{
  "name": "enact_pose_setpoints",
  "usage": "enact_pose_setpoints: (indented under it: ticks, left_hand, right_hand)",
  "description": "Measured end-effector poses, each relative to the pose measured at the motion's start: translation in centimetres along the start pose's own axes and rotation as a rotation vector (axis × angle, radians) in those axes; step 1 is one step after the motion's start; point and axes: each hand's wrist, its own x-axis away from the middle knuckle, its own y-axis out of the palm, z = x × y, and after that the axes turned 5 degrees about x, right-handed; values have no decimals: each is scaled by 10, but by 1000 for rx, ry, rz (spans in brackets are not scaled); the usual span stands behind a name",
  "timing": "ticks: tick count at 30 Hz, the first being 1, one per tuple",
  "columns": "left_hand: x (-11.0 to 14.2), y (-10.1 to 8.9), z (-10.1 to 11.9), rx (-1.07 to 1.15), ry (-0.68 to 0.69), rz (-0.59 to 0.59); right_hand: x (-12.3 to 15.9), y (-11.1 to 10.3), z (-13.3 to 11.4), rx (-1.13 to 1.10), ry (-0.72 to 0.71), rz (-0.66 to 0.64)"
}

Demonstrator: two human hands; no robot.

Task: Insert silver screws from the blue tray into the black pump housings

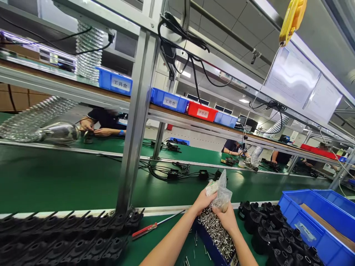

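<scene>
Both my hands hold a clear plastic bag (222,192) of small silver screws, tilted over a narrow blue tray (206,242) heaped with the same screws (217,232). My left hand (202,202) pinches the bag's upper left side near a paper label. Under the bag's lower right side, my right hand (227,218) grips it just above the screw pile. A few loose screws (195,238) lie on the green mat beside the tray.
Black plastic parts (69,236) lie in rows at the lower left and more black parts (277,229) at the right. A red-handled screwdriver (146,229) lies near the tray. A large blue bin (318,221) stands at right. An aluminium post (133,147) rises ahead. Other workers sit across the green conveyor (69,177).
</scene>
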Motion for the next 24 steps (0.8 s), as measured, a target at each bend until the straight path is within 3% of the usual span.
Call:
enact_pose_setpoints:
  ticks: [6,12,19,24]
  left_hand:
    - [-7,-8,-6,141,-96,117]
    - [-15,-8,9,361,-217,170]
    - [-6,8,56,479,-342,164]
    - [37,27,101,491,-320,155]
  right_hand:
    - [-29,-8,-14,30,80,-65]
    - [-66,-5,-41,93,292,-167]
    - [-89,-1,-84,170,415,-307]
    - [-85,-4,-129,188,366,-408]
